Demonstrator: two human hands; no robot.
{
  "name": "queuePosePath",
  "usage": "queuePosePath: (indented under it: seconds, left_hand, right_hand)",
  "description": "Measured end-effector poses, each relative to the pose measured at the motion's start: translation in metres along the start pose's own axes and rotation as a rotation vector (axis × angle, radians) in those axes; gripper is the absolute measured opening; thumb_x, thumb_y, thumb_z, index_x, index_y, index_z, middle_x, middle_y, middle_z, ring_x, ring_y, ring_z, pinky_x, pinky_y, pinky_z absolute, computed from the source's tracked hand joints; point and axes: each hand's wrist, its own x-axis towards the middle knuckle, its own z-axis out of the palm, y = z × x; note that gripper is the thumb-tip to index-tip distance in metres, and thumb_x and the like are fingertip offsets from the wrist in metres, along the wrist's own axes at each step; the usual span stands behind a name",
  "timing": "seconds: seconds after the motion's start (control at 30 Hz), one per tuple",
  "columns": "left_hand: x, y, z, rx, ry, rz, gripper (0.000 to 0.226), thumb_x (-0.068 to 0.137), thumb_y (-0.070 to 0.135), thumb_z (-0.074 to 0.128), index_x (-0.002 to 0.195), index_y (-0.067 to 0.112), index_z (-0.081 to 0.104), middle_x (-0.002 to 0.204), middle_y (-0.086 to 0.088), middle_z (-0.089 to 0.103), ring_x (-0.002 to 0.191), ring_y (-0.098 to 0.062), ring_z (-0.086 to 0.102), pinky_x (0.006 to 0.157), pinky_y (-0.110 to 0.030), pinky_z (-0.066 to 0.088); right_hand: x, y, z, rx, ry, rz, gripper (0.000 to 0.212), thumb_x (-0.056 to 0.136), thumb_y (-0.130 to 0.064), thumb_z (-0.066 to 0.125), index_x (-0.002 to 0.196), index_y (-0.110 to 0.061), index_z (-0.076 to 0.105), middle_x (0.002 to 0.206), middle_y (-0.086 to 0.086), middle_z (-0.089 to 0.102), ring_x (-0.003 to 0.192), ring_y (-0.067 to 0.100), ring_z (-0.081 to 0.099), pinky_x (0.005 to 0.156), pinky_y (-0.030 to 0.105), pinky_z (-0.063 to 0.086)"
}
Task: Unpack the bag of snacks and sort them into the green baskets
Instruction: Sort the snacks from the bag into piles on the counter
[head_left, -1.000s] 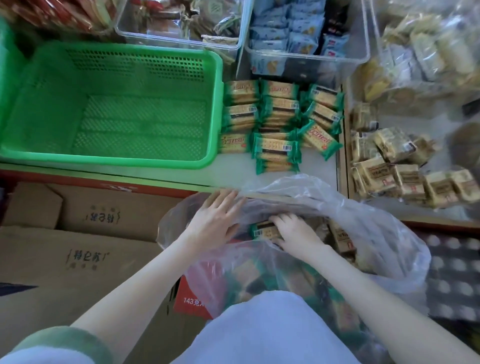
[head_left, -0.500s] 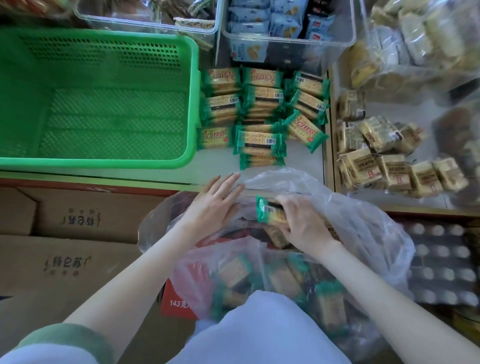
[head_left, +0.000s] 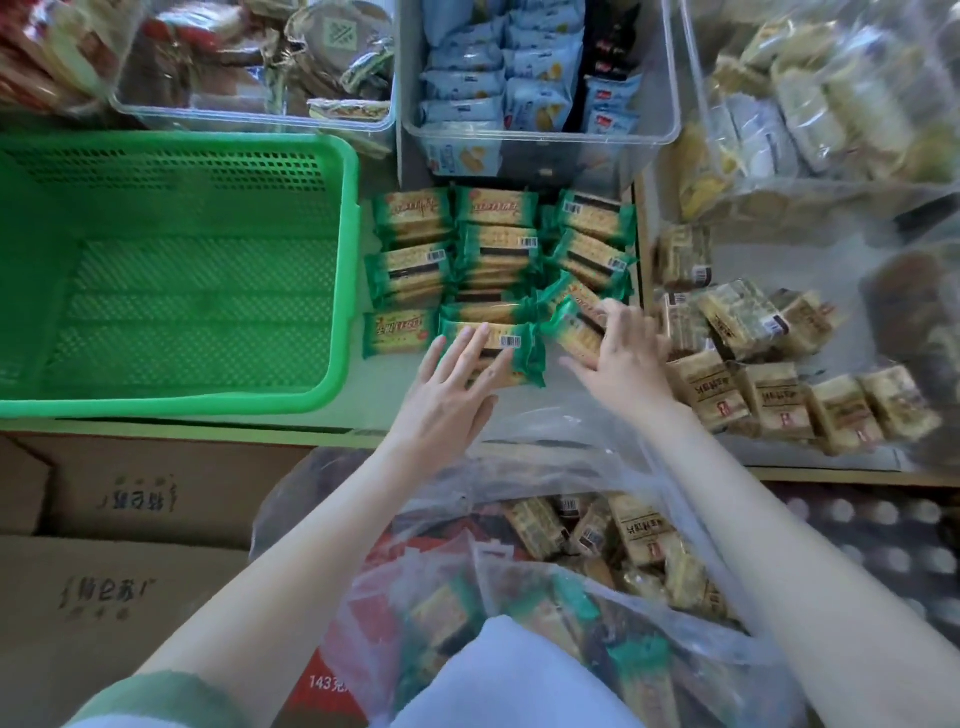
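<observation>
An empty green basket (head_left: 340, 291) stands at the left of the shelf. Beside it lies a pile of green-wrapped cracker packets (head_left: 496, 241). My left hand (head_left: 449, 387) rests with straight fingers on the nearest green packet (head_left: 511, 345) of the pile. My right hand (head_left: 626, 358) reaches over the pile's right edge, its spread fingers touching a tilted green packet (head_left: 571, 325). Below my arms the clear plastic bag (head_left: 550, 470) gapes, with several green and tan packets inside.
Tan-wrapped packets (head_left: 737, 332) lie in a heap at the right of the shelf. Clear bins (head_left: 540, 132) of other snacks line the back. Cardboard boxes (head_left: 119, 519) sit under the shelf at the lower left, and a dotted mat (head_left: 883, 540) at the lower right.
My right hand lifted a green packet out of the bag and carried it up to the pile. My left hand left the bag's rim and moved onto the pile's front packet.
</observation>
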Motion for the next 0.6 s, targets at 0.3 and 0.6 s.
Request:
queuePosePath:
  seconds: [0.3, 0.6]
  left_hand:
    - [0.015, -0.008, 0.003, 0.090, -0.058, -0.029, 0.052, 0.097, 0.026, 0.031, 0.148, 0.017, 0.040, 0.145, -0.023, 0.043, 0.135, -0.039, 0.040, 0.111, -0.053, 0.026]
    - [-0.040, 0.022, -0.002, -0.009, 0.036, 0.054, 0.051, 0.100, 0.028, 0.035, 0.147, 0.010, 0.035, 0.148, -0.019, 0.040, 0.138, -0.034, 0.038, 0.114, -0.048, 0.024]
  right_hand:
    - [0.052, 0.008, 0.002, -0.314, -0.015, -0.038, 0.079, 0.088, -0.050, 0.058, 0.147, -0.019, 0.015, 0.145, 0.013, 0.024, 0.130, 0.031, 0.025, 0.108, 0.047, 0.015]
    - [-0.069, -0.052, 0.004, 0.006, 0.446, -0.470, 0.027, 0.086, -0.006, 0.057, 0.112, -0.006, 0.049, 0.094, 0.011, 0.055, 0.087, 0.022, 0.047, 0.079, 0.031, 0.040]
